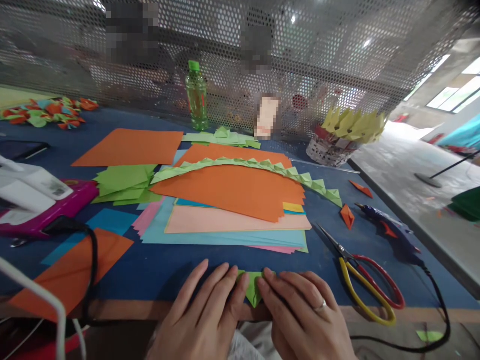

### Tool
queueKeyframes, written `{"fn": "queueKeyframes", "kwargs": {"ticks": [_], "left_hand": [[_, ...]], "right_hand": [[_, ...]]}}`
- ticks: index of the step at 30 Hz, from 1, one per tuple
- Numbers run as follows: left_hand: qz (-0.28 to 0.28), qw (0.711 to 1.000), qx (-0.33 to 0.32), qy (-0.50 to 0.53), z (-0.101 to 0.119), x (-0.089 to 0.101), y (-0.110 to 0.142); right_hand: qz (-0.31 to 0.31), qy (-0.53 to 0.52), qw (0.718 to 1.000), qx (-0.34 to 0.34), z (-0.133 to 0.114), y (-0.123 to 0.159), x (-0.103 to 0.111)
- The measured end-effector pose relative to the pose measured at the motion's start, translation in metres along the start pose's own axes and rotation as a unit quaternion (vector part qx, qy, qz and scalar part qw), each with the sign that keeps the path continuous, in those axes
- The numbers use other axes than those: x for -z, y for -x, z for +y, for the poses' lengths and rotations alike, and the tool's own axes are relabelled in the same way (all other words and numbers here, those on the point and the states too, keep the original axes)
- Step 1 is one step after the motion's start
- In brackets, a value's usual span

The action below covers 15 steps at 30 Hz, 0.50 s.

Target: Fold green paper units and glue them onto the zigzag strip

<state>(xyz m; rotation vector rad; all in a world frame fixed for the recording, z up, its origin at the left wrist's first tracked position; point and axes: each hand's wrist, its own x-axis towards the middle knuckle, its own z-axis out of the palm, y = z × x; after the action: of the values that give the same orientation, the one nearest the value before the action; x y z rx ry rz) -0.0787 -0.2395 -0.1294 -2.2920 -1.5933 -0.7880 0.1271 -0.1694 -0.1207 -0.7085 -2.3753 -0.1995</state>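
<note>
A small piece of folded green paper (254, 290), pointed toward me, lies at the table's front edge. My left hand (210, 305) holds its left side between thumb and fingers. On the other side, my right hand (300, 305), wearing a ring, presses the paper with its fingertips. Parts of the paper are hidden under the fingers. Just beyond my hands lies a stack of coloured paper with orange sheets (232, 185) on top. A curved strip of folded light green paper (240, 162) rests across it. Scissors (347, 255) with red and yellow handles lie right of my hands.
A glue gun (390, 232) with a black cord lies at the right, near folded orange pieces (347, 216). A green-capped bottle (197, 97) and a paper-filled pot (337, 142) stand before the mesh screen (232, 30). White plugs (33, 190) and cables crowd the left.
</note>
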Motion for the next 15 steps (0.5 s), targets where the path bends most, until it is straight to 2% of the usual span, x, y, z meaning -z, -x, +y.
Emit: {"fn": "queueKeyframes", "kwargs": {"ticks": [9,15], "left_hand": [[0.034,0.997,0.06,0.041,0.006,0.001,0.001],[0.057,0.996,0.025,0.06,-0.002,0.001,-0.002]], "right_hand": [[0.003,-0.045,0.999,-0.008,0.003,-0.012,0.007],[-0.032,-0.081,0.996,-0.016,0.006,-0.022,0.017]]}}
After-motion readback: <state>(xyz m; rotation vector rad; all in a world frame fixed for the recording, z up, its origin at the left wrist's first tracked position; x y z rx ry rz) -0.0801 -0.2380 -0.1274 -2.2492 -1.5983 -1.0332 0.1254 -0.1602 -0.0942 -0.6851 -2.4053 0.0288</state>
